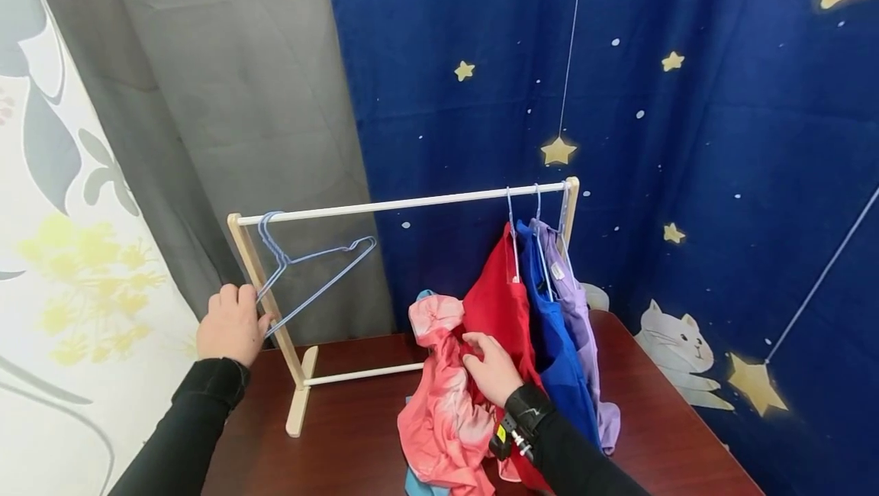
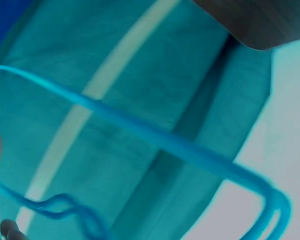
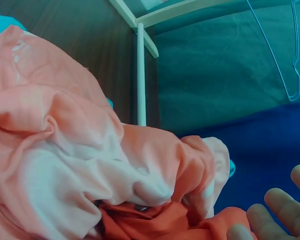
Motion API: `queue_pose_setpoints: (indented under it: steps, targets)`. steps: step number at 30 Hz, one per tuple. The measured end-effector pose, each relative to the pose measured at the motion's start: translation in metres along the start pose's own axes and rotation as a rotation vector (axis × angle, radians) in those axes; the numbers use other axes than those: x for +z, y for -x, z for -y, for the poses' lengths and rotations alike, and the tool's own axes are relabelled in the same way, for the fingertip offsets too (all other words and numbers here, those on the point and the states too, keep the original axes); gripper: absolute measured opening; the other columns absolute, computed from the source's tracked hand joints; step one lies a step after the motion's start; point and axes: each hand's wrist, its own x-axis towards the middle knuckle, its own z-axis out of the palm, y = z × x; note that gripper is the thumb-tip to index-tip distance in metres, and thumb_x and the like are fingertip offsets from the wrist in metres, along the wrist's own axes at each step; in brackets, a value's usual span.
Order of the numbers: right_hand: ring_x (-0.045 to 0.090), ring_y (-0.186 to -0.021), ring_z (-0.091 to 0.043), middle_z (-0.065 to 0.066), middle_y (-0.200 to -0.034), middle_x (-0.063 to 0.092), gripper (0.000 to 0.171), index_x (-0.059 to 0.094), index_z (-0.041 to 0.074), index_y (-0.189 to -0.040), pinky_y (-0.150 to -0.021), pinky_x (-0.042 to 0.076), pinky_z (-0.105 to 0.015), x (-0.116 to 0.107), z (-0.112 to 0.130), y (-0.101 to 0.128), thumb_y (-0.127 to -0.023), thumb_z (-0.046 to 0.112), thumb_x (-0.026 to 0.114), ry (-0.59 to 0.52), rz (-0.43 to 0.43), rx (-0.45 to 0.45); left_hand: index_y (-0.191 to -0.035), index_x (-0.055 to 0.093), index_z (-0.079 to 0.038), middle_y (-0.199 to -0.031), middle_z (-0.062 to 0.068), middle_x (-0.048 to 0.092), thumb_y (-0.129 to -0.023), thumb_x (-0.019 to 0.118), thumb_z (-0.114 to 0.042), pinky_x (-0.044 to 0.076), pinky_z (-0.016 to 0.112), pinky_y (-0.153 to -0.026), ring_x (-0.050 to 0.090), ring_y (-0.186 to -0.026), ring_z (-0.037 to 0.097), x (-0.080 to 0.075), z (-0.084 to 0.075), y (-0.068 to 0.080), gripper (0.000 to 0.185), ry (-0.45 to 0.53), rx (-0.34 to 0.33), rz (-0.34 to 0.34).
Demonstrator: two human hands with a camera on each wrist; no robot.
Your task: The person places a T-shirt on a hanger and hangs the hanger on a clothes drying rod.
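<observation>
My left hand (image 1: 232,325) is curled around the lower corner of a light-blue wire hanger (image 1: 312,271), whose hook sits on the white rail (image 1: 405,204) at the left end of the small wooden clothes rack (image 1: 264,294); the left wrist view shows the hanger's wire (image 2: 155,137) close up, with my fingertips (image 2: 2,227) at the frame's edge. My right hand (image 1: 491,366) rests with relaxed, spread fingers on a crumpled pink tie-dye garment (image 1: 442,397) heaped on the dark wooden table (image 1: 652,420), touching it without a visible grip; the right wrist view shows my fingers (image 3: 280,210) straight beside the same cloth (image 3: 75,165). A teal garment (image 1: 419,484) lies partly under the pink one. At the rail's right end, 3 garments hang on hangers, side by side and touching: red (image 1: 501,301), blue (image 1: 556,343), and lilac (image 1: 584,320). The rack's lower crossbar (image 1: 364,375) runs just behind the pink heap.
</observation>
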Motion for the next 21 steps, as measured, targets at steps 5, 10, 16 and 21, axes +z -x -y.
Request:
queue_pose_setpoints:
  steps: [5,10,16,21]
  targets:
    - [0.061,-0.113,-0.035,-0.015,-0.121,0.063,0.034,0.063,-0.001,-0.127,-0.096,0.048,-0.051,0.002,-0.003,0.005,-0.094,0.008,0.062,-0.011,0.018,-0.031,-0.102,0.046,0.003,-0.087,0.022,0.046,-0.086,0.07,0.0,0.044,0.057,-0.051,0.051,-0.075,0.045,-0.002,0.012,0.005,0.029,-0.012,-0.031,0.102]
    - [0.061,-0.112,-0.034,-0.014,-0.12,0.064,0.031,0.064,0.001,-0.125,-0.094,0.049,-0.051,0.001,-0.004,0.006,-0.094,0.006,0.062,-0.015,0.022,-0.024,-0.102,0.045,0.001,-0.086,0.02,0.048,-0.087,0.07,-0.001,0.044,0.055,-0.049,0.052,-0.072,0.042,-0.003,0.014,0.001,0.029,-0.008,-0.035,0.158]
    - [0.061,-0.111,-0.031,-0.012,-0.118,0.064,0.029,0.065,0.003,-0.123,-0.095,0.049,-0.049,0.003,-0.008,0.006,-0.095,0.006,0.061,-0.012,0.043,0.015,-0.102,0.046,0.003,-0.085,0.021,0.049,-0.086,0.066,0.003,0.044,0.054,-0.047,0.054,-0.073,0.043,-0.004,0.017,-0.003,0.026,-0.018,-0.015,0.183]
    - [0.062,-0.107,-0.03,-0.012,-0.117,0.064,0.028,0.065,0.002,-0.121,-0.093,0.049,-0.049,0.004,-0.01,0.006,-0.094,0.006,0.061,-0.006,0.047,0.004,-0.102,0.044,0.003,-0.087,0.022,0.046,-0.084,0.071,0.001,0.044,0.056,-0.05,0.052,-0.077,0.045,-0.001,0.021,-0.007,0.032,-0.026,-0.014,0.156]
